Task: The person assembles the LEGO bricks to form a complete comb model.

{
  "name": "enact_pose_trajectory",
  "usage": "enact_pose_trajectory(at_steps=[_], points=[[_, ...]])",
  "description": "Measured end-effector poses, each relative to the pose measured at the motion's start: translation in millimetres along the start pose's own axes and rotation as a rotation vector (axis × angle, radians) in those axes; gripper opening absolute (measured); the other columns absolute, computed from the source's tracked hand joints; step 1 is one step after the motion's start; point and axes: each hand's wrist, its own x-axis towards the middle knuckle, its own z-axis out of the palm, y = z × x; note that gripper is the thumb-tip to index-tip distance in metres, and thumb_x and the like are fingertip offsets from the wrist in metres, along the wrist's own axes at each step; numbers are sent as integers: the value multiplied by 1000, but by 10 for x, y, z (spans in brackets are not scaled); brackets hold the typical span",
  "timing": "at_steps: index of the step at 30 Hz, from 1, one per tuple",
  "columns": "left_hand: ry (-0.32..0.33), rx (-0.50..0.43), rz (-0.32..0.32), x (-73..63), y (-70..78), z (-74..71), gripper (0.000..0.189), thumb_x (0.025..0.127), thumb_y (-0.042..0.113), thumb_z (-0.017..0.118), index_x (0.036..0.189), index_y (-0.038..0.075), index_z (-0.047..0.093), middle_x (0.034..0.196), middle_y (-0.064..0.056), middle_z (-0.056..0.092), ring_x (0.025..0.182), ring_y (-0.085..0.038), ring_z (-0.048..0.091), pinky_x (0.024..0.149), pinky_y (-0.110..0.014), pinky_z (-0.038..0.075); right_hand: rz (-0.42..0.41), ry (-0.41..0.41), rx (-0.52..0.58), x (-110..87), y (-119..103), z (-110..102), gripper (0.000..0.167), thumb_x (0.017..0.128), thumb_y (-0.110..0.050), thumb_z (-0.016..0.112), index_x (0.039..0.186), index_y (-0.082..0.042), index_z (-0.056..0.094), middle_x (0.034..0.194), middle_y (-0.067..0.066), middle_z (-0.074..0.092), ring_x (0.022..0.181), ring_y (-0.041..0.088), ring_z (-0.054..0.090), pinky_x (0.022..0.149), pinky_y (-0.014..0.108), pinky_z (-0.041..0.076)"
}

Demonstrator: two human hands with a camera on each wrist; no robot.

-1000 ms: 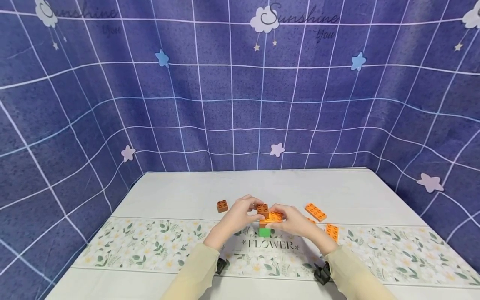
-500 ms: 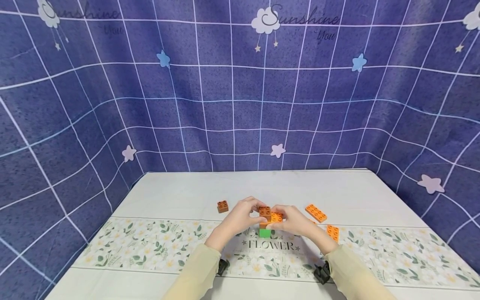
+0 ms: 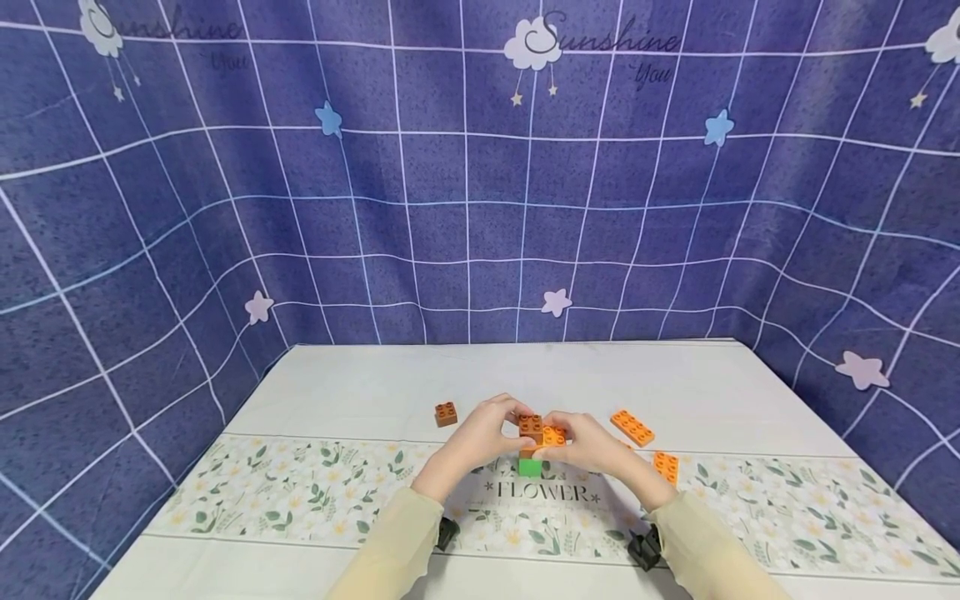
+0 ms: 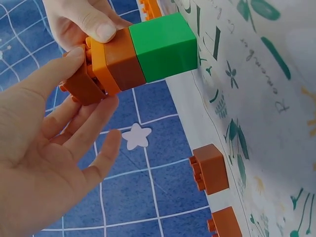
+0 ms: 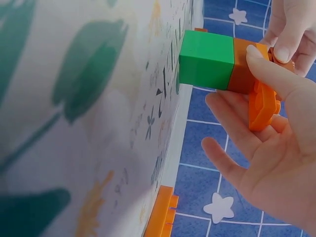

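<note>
A small stack stands on the printed tablecloth between both hands. At its base is a green brick (image 4: 164, 48), then a brown brick (image 4: 124, 60), then an orange plate (image 3: 553, 435) that sticks out to the right. Above the plate's left end, the upper brown brick (image 3: 530, 427) sits slightly tilted in the left wrist view, a narrow gap showing under it. My left hand (image 3: 483, 431) pinches this upper brick between thumb and fingers. My right hand (image 3: 585, 438) grips the stack at the orange plate and lower brown brick, its thumb (image 5: 269, 71) across the near side.
Another brown brick (image 3: 446, 414) lies left of the hands; two brown bricks show in the left wrist view, the nearer one (image 4: 226, 223) at its lower edge. To the right lie orange plates, one farther back (image 3: 632, 427), one nearer (image 3: 665, 467). A blue curtain (image 3: 480, 208) hangs behind the table.
My left hand has moved the upper brown brick slightly right and down, over the left end of the orange plate. The right hand has kept its hold, almost still.
</note>
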Motion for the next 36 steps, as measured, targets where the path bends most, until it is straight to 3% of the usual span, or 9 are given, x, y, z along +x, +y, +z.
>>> enact_pose_trajectory(at_steps=[3, 8, 17, 24, 31, 36], points=[[19, 24, 2, -1, -1, 18, 40, 82, 38, 71, 112, 13, 64, 109, 3, 62, 100, -14, 59, 90, -32, 49, -5, 1, 2, 1, 7, 6, 39, 80, -39, 72, 107, -12, 63, 110, 8, 65, 99, 21, 58, 89, 48, 48], [46, 38, 13, 6, 2, 45, 39, 82, 39, 70, 111, 13, 65, 105, 4, 62, 96, -12, 58, 87, -29, 49, -32, -15, -11, 12, 19, 0, 29, 82, -39, 70, 98, -17, 61, 94, -3, 63, 81, 13, 51, 75, 34, 45], [52, -9, 27, 34, -17, 70, 34, 80, 34, 73, 107, 14, 66, 101, 5, 62, 92, -10, 58, 84, -26, 49, -36, -12, -1, 10, 33, 3, 34, 82, -39, 70, 108, -17, 63, 104, -1, 66, 88, 12, 54, 79, 34, 47], [47, -55, 20, 34, -25, 62, 34, 79, 33, 74, 106, 14, 67, 99, 3, 62, 93, -13, 58, 85, -29, 49, -28, -10, 1, 10, 27, 5, 36, 82, -39, 70, 109, -17, 63, 93, -6, 63, 77, 9, 50, 68, 24, 42], [31, -179, 5, 34, -66, 69, 34, 79, 31, 74, 106, 12, 66, 102, 0, 62, 98, -20, 61, 89, -37, 51, -47, -7, -9, 10, 16, -8, 34, 82, -40, 70, 106, -16, 63, 99, -4, 65, 84, 10, 54, 75, 30, 46], [27, -218, 0, 34, -106, 85, 34, 79, 31, 75, 105, 12, 66, 103, 0, 63, 105, -22, 61, 95, -39, 48, -58, -7, -14, 8, 14, -2, 33, 82, -40, 70, 104, -16, 63, 101, -2, 66, 87, 12, 56, 78, 33, 48]])
